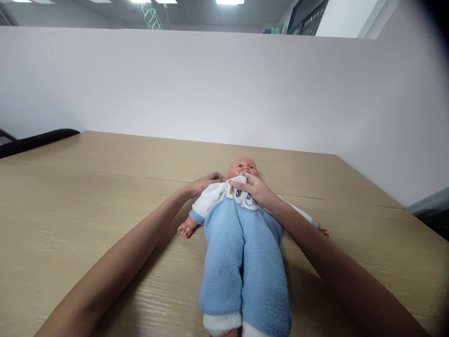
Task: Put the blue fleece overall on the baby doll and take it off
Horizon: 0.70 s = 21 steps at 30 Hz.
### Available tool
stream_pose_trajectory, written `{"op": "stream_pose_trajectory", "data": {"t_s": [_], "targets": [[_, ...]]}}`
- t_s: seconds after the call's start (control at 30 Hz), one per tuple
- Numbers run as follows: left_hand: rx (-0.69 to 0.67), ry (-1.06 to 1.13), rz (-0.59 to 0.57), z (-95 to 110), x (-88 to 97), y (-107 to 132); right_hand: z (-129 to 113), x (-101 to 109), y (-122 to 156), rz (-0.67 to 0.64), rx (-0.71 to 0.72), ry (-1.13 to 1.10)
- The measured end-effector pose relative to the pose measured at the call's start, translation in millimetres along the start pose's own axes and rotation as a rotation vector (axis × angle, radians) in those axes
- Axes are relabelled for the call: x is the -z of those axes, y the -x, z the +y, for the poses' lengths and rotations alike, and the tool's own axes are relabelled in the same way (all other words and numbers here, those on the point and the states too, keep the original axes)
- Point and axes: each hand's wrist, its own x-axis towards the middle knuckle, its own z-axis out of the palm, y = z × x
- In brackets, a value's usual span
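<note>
A bald baby doll (242, 166) lies on its back on the wooden table, head away from me and legs toward me. It wears a fluffy blue and white outfit (224, 252) with a cartoon face on the chest. My right hand (259, 191) is closed at the collar just below the doll's chin, thumb and fingers pinching the white cloth. At the doll's shoulder and neck, on the left side, my left hand (209, 181) is curled against it, with its fingertips partly hidden. The doll's arms spread out to both sides, and its feet are mostly cut off at the bottom edge.
The light wooden table (105, 196) has thin seams across it. Behind it and to the right stands a white partition (210, 89). A black curved edge (42, 140) shows at the left, and a grey and black object (433, 213) lies past the right edge.
</note>
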Motion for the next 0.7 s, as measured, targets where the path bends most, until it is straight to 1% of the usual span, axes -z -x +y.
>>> {"op": "stream_pose_trajectory", "data": {"t_s": [0.07, 0.13, 0.2, 0.3, 0.37, 0.43, 0.57, 0.7], "targets": [[0.038, -0.081, -0.054, 12.0, 11.9, -3.5, -7.8, 1.1, 4.7, 0.11, 0.066, 0.287], [0.076, -0.189, -0.096, 18.8, 19.9, -0.9, -17.7, 4.5, 10.6, 0.196, 0.095, 0.57], [0.101, -0.286, -0.137, 20.6, 24.3, 5.4, -26.7, 10.9, 15.9, 0.212, 0.072, 0.774], [0.091, -0.336, -0.192, 18.4, 28.0, 12.8, -33.2, 25.6, 19.9, 0.17, -0.043, 0.965], [0.061, -0.348, -0.233, 17.3, 29.6, 13.9, -32.6, 36.0, 20.5, 0.138, -0.124, 1.023], [0.03, -0.371, -0.269, 18.3, 30.1, 13.0, -30.1, 44.3, 20.3, 0.104, -0.155, 1.044], [-0.01, -0.377, -0.292, 22.5, 28.2, 11.9, -26.1, 53.0, 20.4, 0.055, -0.156, 1.068], [-0.029, -0.413, -0.285, 23.0, 27.9, 11.9, -21.2, 58.4, 29.4, 0.067, -0.118, 1.037]]}}
